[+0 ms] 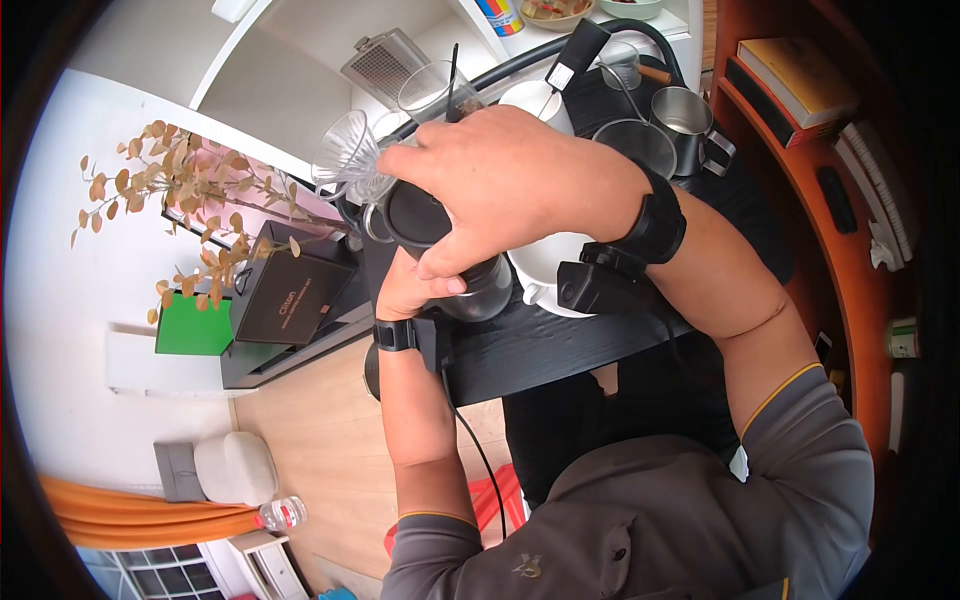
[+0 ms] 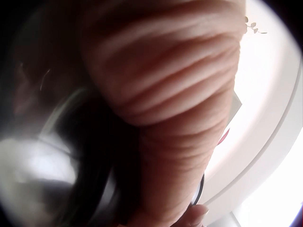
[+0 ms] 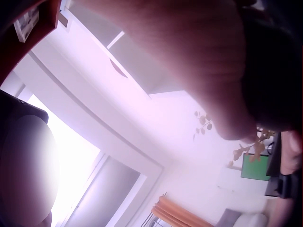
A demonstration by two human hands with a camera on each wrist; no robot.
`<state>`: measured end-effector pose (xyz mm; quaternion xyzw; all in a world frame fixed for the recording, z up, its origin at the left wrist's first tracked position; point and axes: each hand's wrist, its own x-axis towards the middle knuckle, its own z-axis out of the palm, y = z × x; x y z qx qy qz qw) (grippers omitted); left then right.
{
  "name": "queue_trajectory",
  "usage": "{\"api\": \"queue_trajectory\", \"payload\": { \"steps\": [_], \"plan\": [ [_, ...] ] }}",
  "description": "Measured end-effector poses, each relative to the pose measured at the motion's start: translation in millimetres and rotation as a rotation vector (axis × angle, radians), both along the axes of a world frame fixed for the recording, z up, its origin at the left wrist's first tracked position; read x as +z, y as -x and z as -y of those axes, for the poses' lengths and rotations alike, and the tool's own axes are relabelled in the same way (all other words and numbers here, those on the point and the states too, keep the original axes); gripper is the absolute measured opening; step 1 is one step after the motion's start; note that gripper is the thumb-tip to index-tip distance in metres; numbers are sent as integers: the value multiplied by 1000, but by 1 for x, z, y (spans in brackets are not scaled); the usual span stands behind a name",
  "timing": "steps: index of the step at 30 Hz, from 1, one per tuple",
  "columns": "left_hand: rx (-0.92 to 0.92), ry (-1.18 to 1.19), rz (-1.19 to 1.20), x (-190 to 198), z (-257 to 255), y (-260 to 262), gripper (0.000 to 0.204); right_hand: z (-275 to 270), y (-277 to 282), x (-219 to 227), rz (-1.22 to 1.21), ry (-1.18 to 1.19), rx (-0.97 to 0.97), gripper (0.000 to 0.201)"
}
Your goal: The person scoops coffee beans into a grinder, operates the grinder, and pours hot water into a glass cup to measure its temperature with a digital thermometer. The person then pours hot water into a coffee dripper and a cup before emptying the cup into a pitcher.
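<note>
A container with a round black top is in both hands in the head view. My right hand grips around the top from above, thumb on the near side and fingers on the far side. Lower down, my left hand holds the container's side, its thumb pointing right. A clear glass vessel shows just under the right palm, partly covered. In the left wrist view, my left palm lies beside a shiny dark curved surface. The right wrist view has my right hand against a blurred black shape.
Beside the hands stand a ribbed glass dripper, a tall glass and a white cup. A metal pitcher and a round strainer sit farther right on the black table. A dried branch leans left.
</note>
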<state>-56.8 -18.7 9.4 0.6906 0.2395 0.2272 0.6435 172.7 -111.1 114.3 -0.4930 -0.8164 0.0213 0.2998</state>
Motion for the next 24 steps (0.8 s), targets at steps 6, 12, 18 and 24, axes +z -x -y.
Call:
{"api": "queue_trajectory", "payload": {
  "steps": [6,12,18,24],
  "plan": [
    [5,52,-12,17,14,-15,83,-2,0,0,-8,63,-103,67],
    [69,-64,-31,18,13,-14,85,-4,1,-3,18,-3,-72,66],
    [63,-5,-21,-6,-4,5,96,-5,2,-4,24,-30,-7,67],
    [46,-28,-12,-4,-2,-1,94,-2,-1,-2,5,5,0,71]
  ]
}}
